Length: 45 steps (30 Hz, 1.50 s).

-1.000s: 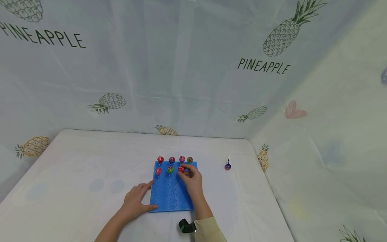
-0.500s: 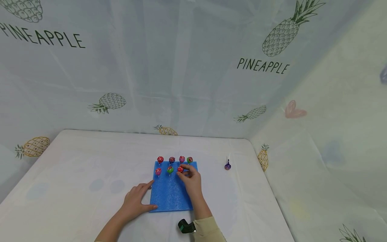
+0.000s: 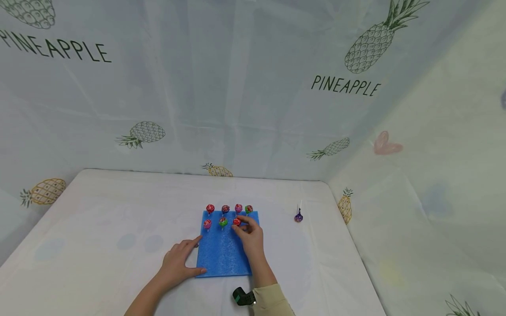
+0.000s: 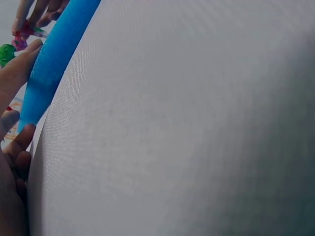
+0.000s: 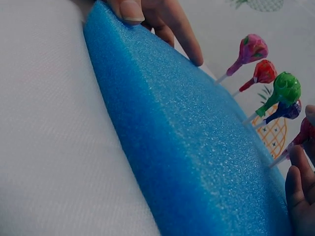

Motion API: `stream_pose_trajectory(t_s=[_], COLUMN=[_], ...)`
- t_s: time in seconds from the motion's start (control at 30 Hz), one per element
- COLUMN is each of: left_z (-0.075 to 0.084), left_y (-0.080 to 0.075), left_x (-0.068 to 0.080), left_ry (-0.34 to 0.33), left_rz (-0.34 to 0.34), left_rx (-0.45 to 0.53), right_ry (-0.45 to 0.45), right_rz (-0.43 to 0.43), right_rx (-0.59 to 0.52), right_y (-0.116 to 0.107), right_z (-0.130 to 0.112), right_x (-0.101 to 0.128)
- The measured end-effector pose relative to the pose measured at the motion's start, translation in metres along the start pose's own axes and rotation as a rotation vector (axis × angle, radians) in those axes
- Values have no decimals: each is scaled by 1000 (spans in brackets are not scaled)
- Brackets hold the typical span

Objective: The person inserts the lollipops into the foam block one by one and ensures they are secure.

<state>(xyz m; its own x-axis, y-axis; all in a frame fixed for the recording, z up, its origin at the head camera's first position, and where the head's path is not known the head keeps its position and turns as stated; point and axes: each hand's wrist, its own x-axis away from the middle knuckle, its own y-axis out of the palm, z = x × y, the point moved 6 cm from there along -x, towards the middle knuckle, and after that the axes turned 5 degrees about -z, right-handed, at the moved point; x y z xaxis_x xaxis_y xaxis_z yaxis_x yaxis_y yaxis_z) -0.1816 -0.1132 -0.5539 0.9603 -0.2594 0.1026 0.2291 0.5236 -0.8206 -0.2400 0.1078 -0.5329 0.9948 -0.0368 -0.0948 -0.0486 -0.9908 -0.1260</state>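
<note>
A blue foam board [image 3: 224, 254] lies on the white table with several wrapped lollipops standing upright in it by their sticks. The right hand [image 3: 252, 237] pinches a red lollipop [image 3: 236, 222] at the right of the nearer row; in the right wrist view its stick meets the foam. To its left stand a green lollipop [image 3: 223, 222] and a pink lollipop [image 3: 207, 224]. Along the board's left side rests the left hand [image 3: 175, 262], fingers spread, thumb on the front left corner and index finger at the left edge. The right fingers partly cover the red lollipop.
A purple lollipop [image 3: 298, 217] lies on the table right of the board, stick pointing away. Behind the nearer row stands a back row, including a red lollipop [image 3: 210, 208]. A black wrist device [image 3: 243, 296] sits at the right cuff. A pineapple-print curtain [image 3: 253, 87] hangs behind the table.
The right hand stays at the red lollipop with only a very slight shift. The left hand and the board hold still.
</note>
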Motion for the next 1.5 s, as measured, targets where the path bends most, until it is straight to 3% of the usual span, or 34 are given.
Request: stream_pose_trajectory(t_s=[0.5, 0.67, 0.83, 0.93, 1.23, 1.5], left_z=[2, 2, 1, 0, 0, -1], left_y=[0, 0, 0, 1, 2, 2], left_x=[1, 2, 2, 1, 1, 0], left_ry=[-2, -13, -13, -14, -14, -17], left_rz=[0, -9, -7, -8, -11, -17], left_rx=[1, 8, 4, -1, -1, 0], right_ry=[21, 2, 8, 27, 93, 74], right_rz=[-13, -36, -35, -20, 44, 53], right_rx=[-36, -68, -74, -54, -39, 58], right_y=[-1, -6, -18, -27, -56, -82], right_z=[0, -15, -37, -38, -17, -24], right_x=[1, 6, 14, 15, 12, 14])
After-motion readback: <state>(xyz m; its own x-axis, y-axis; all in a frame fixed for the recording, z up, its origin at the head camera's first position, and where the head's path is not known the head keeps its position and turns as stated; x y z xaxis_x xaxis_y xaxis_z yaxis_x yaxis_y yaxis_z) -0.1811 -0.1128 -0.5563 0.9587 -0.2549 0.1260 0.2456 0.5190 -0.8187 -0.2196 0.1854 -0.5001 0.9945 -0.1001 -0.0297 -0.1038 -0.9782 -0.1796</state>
